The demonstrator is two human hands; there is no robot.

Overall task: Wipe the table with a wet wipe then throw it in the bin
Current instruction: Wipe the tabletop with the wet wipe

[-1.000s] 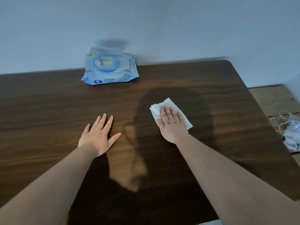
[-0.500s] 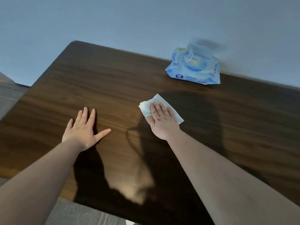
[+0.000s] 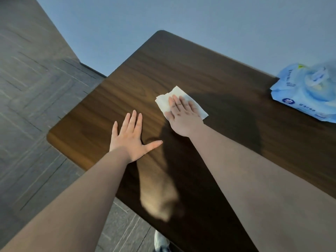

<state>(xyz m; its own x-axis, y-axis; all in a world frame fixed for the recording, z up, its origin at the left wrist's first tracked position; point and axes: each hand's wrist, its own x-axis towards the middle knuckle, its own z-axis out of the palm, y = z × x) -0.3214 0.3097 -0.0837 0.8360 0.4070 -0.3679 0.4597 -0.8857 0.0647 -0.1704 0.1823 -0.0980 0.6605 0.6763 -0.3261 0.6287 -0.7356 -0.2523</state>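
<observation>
Head view, only camera: dark wood-grain table (image 3: 209, 73) runs diagonally across the frame, rounded corners at roughly 12 o'clock and 9 o'clock

Right hand (image 3: 183, 115) is flat, palm down, fingers straight and close together, pressing on a white wet wipe (image 3: 163, 102). Not gripping it, just pinning it to the tabletop. The wipe is crumpled and partly folded, sticks out from under the fingers toward 10 o'clock, and a corner shows past the hand at about 3 o'clock

Left hand (image 3: 131, 139) also flat on the table, palm down, empty, four fingers together pointing to 12, thumb splayed out toward 3. It sits at about 7 o'clock from the wipe, near but not touching. The two hands are apart, bare wood between them

Both forearms come in from the bottom edge. The person's shadow falls across the table around the right arm, with a pale glossy reflection on the wood at 6 o'clock from the hands

Blue pack of wipes (image 3: 307, 95) lies on the table at 3 o'clock, against the pale wall (image 3: 200, 19), cut off by the frame edge, blurred so the print is unreadable

Grey plank floor (image 3: 31, 99) fills the left side. No bin visible
</observation>
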